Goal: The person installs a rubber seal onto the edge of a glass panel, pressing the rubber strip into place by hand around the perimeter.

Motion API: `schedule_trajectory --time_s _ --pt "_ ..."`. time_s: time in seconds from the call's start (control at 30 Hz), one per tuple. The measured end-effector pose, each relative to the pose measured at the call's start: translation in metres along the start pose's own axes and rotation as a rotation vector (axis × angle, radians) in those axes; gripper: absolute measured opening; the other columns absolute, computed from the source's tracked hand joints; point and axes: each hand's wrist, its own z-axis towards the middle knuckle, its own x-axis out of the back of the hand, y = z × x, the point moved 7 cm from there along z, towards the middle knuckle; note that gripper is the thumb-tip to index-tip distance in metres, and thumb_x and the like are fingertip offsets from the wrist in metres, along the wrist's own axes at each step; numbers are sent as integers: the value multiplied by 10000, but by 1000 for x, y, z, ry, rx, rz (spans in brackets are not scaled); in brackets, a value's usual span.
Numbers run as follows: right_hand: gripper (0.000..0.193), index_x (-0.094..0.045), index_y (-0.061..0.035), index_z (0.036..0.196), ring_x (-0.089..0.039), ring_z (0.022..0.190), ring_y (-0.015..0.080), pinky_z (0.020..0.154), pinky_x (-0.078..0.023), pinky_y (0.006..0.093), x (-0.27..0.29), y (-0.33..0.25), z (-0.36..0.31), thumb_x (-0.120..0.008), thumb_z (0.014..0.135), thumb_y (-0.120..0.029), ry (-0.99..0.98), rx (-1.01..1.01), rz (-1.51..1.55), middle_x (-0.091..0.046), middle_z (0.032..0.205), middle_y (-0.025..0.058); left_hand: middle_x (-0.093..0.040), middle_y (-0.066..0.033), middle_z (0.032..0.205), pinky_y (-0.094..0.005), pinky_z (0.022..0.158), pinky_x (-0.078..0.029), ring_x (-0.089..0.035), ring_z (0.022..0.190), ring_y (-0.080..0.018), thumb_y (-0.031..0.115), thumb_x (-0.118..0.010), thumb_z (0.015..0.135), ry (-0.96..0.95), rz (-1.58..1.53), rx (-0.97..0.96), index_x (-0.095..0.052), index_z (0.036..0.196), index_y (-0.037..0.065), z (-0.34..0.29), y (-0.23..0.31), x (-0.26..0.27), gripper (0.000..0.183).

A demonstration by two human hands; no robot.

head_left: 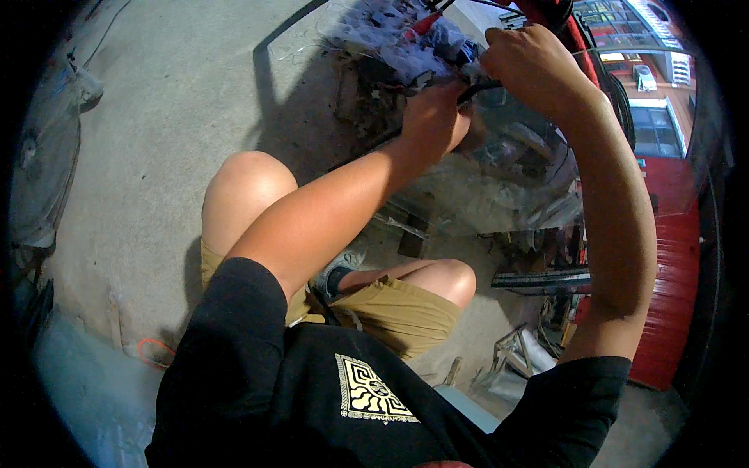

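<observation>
My left hand (437,117) is closed round a black, cable-like strip (477,89) at the upper middle. A short curved length of it shows between my hands. Up and to the right, my right hand (527,62) is closed in a fist beside the strip's far part. Its fingertips are turned away, so what lies inside the fist is hidden. Beneath both hands spreads a clear, glass-like sheet (484,191) with reflections on it. Close by my right hand runs a red bar (583,51) with black cables (620,97) along it.
White crumpled plastic bags (382,39) lie heaped beyond my left hand. A concrete floor (172,117) stretches to the left. Metal scraps (523,351) and a dark ribbed bar (542,278) lie at the right, near a red corrugated panel (667,288). My bent knees (253,183) are below my arms.
</observation>
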Motion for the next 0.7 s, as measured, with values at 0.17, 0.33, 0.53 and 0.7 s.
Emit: schedule_trajectory --time_s 0.17,0.33,0.53,0.7 --pt "80 -821 -104 946 -799 971 274 856 -628 417 -5 -2 -3 -754 919 -138 44 19 3 -772 1057 98 -789 -182 924 -525 776 -616 -777 883 -417 206 -739 975 -98 90 48 -778 1051 93 5 5 -11 142" --pt "82 -795 -95 962 -781 970 304 856 -598 453 -3 4 0 -746 925 -149 61 15 168 -760 1027 107 -775 -184 912 -489 816 -596 -759 913 -415 221 -667 1057 -52 -35 53 -752 992 80 0 -1 -10 177" --pt "92 -791 -97 940 -767 966 297 875 -585 444 -5 9 1 -725 938 -160 42 24 131 -744 990 99 -715 -191 831 -545 630 -522 -696 739 -440 87 -693 1022 57 60 -153 -538 1378 121 -10 4 -7 390" --pt "89 -797 -92 878 -753 1022 292 888 -587 441 -7 7 -1 -747 913 -157 112 15 110 -743 1004 101 -736 -174 899 -478 807 -588 -742 892 -378 122 -630 1052 -27 -298 72 -700 1322 101 -16 6 -11 280"
